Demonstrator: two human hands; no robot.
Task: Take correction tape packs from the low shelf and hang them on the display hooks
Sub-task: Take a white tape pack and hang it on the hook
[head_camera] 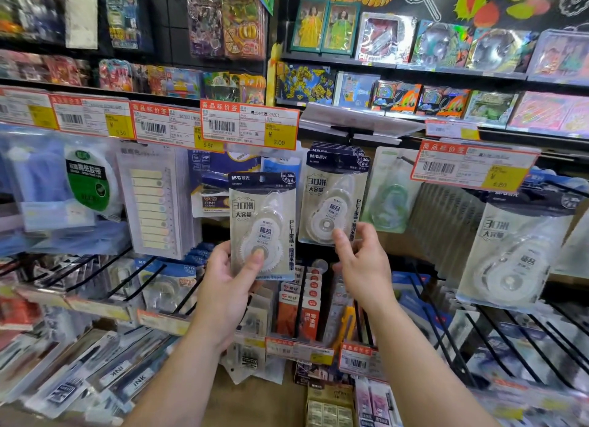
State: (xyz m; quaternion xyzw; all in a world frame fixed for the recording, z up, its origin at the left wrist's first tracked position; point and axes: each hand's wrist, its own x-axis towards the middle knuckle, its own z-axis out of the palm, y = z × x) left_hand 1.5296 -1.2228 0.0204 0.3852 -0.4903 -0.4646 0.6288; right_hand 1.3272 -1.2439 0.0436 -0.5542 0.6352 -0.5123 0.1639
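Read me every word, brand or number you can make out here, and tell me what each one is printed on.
"M&G", "30m", "30米 大容量": correction tape pack in the left hand.
"M&G", "30米 大容量": hanging pack touched by the right hand.
"商品标价签", "3.00": price tag.
"6.90": neighbouring tag.
"5.50": tag further left.
"INK": packs at lower left.
Barcode digits and small print: too blurred to read.
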